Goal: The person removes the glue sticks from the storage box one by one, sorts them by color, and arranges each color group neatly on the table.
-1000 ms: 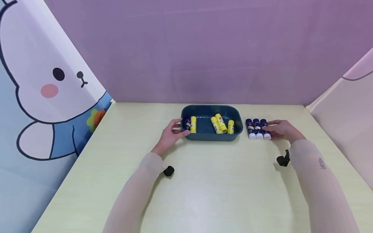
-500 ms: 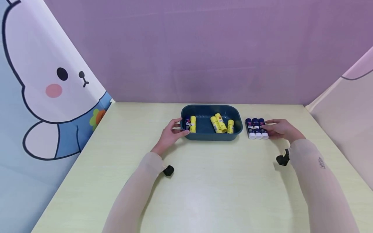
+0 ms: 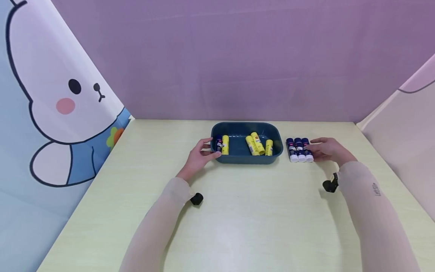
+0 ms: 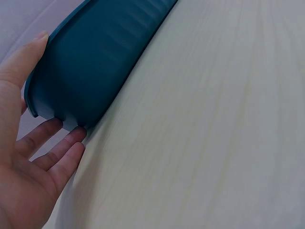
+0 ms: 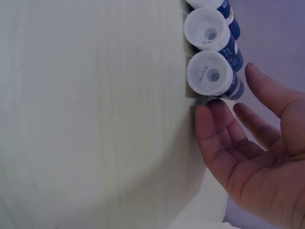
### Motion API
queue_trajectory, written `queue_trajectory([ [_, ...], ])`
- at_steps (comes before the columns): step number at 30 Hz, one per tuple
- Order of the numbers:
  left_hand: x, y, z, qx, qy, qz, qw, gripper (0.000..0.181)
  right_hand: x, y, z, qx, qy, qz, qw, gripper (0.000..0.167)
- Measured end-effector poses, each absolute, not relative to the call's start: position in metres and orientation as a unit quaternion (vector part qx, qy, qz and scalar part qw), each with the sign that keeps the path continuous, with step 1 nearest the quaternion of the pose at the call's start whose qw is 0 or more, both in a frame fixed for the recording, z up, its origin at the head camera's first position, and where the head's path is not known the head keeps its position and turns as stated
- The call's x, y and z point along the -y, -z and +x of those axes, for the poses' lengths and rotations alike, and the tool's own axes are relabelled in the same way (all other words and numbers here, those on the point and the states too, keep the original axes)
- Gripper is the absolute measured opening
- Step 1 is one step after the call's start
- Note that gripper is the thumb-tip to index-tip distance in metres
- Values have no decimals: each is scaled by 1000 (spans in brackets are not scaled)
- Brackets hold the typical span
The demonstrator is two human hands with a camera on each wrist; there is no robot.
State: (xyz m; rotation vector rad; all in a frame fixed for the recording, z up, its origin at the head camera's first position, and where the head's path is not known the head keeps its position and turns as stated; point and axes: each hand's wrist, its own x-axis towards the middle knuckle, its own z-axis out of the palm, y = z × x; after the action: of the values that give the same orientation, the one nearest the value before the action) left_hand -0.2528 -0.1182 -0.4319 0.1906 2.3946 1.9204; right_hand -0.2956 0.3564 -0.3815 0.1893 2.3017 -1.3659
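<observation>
My left hand (image 3: 198,158) holds the left end of a dark teal plastic tray (image 3: 247,160); in the left wrist view its thumb lies at the rim and its fingertips touch the end wall. Inside the tray, a dark blue glue stick (image 3: 218,144) lies beside a yellow glue stick (image 3: 225,145). Further right are three more yellow sticks (image 3: 269,147). To the tray's right, three blue glue sticks with white ends (image 3: 300,150) lie side by side. My right hand (image 3: 327,149) rests beside the rightmost one, fingers loosely bent at its side and thumb apart from it.
The pale wooden table (image 3: 244,211) runs back to a purple cloth wall (image 3: 244,64). At the left stands a panel with a cartoon animal (image 3: 68,121), and a pale panel (image 3: 408,132) borders the right. A small black camera sits at each wrist.
The rightmost blue glue stick has moved left against its neighbour, closing the small gap. My right hand then draws back very slightly from the row. The left hand and tray stay put.
</observation>
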Motion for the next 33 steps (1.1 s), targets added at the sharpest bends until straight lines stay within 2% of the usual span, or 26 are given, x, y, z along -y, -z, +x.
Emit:
queue_trajectory([
  [18,117,434,-255,-779,-623,63,39,68,-339,343,-299,-870,447,37,204,70],
  [33,119,434,-256,-777,-625,65,40,68,-296,320,-314,-874,445,-3,192,60],
])
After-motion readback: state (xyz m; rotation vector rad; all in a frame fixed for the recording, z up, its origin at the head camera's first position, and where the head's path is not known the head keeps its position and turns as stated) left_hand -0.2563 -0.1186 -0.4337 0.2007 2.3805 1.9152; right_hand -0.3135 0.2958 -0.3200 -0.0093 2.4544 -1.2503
